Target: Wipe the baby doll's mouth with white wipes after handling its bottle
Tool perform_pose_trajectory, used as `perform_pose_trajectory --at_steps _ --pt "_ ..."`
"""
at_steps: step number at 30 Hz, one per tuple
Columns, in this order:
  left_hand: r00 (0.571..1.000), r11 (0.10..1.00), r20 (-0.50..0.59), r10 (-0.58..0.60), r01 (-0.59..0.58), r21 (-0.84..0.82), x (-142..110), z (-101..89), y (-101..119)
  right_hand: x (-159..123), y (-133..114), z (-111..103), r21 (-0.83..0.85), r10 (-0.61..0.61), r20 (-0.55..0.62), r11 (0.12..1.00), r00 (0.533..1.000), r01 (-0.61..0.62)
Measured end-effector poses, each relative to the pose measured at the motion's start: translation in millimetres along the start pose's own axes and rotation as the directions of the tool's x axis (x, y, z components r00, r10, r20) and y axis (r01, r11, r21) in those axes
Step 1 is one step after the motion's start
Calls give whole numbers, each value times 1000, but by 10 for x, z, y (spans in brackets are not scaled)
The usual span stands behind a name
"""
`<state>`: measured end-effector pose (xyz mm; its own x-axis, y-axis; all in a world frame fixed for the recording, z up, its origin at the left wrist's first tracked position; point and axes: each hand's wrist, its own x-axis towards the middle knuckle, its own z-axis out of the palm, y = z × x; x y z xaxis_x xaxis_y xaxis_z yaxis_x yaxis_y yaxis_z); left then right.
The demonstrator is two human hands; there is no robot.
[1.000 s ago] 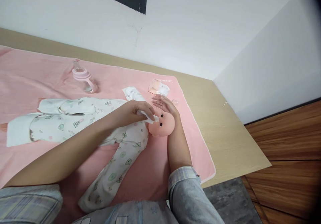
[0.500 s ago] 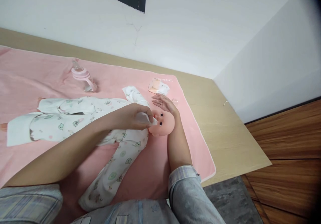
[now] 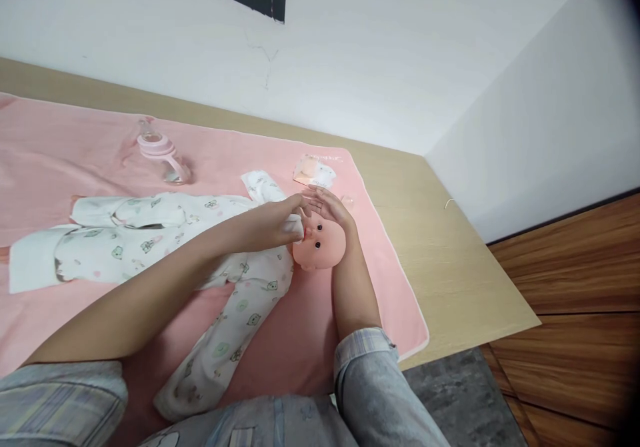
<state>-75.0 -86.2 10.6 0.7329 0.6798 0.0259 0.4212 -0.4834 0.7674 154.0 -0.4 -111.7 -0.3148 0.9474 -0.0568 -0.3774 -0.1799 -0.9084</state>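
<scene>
A baby doll lies on its back, its bald head to the right, dressed in a white patterned sleepsuit. Between the fingers of my left hand is a folded white tissue, held at the doll's mouth and chin. My right hand rests along the far side of the doll's head with its fingers stretched out. Its fingertips are close to those of my left hand. The doll's far cheek is partly hidden by my hands.
A pink blanket covers much of the wooden table. On it lie a baby bottle with a pink handle, a small printed packet and a small clear object. A white wall stands behind the table.
My left hand has shifted with the tissue across the doll's mouth towards the far cheek, nearer my right hand. My right hand stays beside the head.
</scene>
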Motion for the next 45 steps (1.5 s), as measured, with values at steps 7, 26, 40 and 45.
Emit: perform_pose_trajectory --at_steps 7,26,40,45 --pt "994 998 -98 -41 45 43 100 -23 24 34 4 -13 -30 40 -41 999 998 -41" --pt "983 994 -170 -69 82 73 111 85 28 -31 -23 12 -37 3 16 999 1000 -2" --pt "955 985 -285 -80 119 123 148 112 -16 -43 -29 33 -65 50 -19 997 999 -51" --pt "951 982 -294 -96 139 129 160 114 -64 -31 -20 31 -48 24 -9 999 1000 -24"
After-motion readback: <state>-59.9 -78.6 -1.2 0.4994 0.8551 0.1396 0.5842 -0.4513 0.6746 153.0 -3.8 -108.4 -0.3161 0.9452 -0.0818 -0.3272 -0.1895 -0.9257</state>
